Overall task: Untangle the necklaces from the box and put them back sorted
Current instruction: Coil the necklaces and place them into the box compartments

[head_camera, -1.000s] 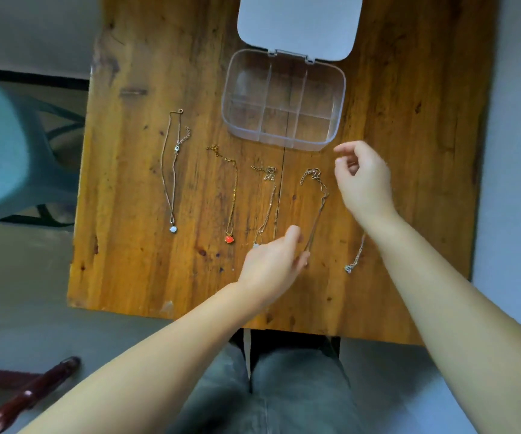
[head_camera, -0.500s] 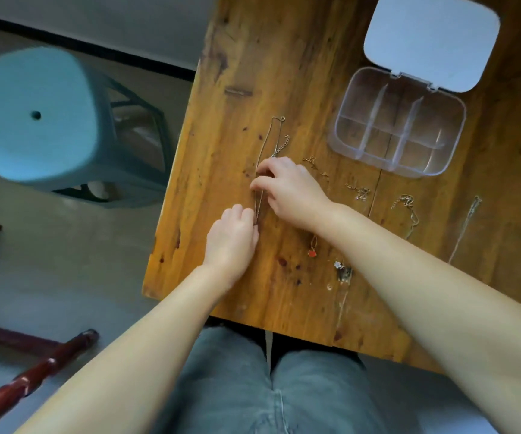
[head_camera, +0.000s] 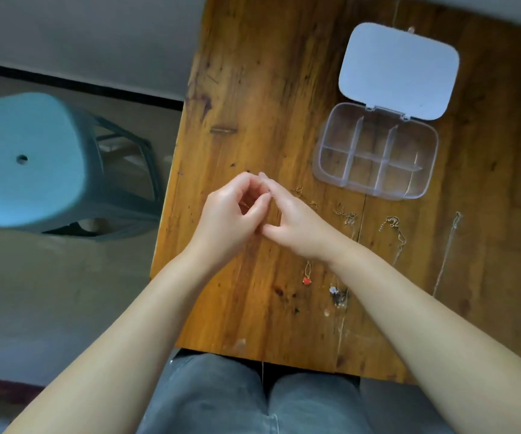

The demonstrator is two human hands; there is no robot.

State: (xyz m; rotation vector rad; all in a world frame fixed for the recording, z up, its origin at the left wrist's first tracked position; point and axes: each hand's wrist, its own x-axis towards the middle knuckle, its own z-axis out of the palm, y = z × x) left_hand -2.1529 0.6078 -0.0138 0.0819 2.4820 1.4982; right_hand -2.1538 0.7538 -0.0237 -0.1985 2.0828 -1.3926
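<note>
My left hand (head_camera: 224, 220) and my right hand (head_camera: 296, 223) meet fingertip to fingertip over the left part of the wooden table (head_camera: 252, 89). They are closed on the leftmost silver necklace, which is almost wholly hidden between the fingers. To the right, the other necklaces lie stretched out side by side: one with a red pendant (head_camera: 307, 279), one with a pale pendant (head_camera: 335, 291), a gold chain (head_camera: 393, 227) and a thin silver chain (head_camera: 448, 249). The clear compartment box (head_camera: 375, 186) stands open behind them, its compartments empty and its lid (head_camera: 400, 70) folded back.
A teal plastic stool (head_camera: 24, 158) stands on the floor left of the table. The table's left edge runs close beside my left hand, and its near edge lies above my knees. My right forearm crosses over the lower ends of the necklaces.
The view swung left. Both hands went from the right-hand chains to the leftmost necklace, pressed on it, and now have lifted it off the wood, bunched between the fingers.
</note>
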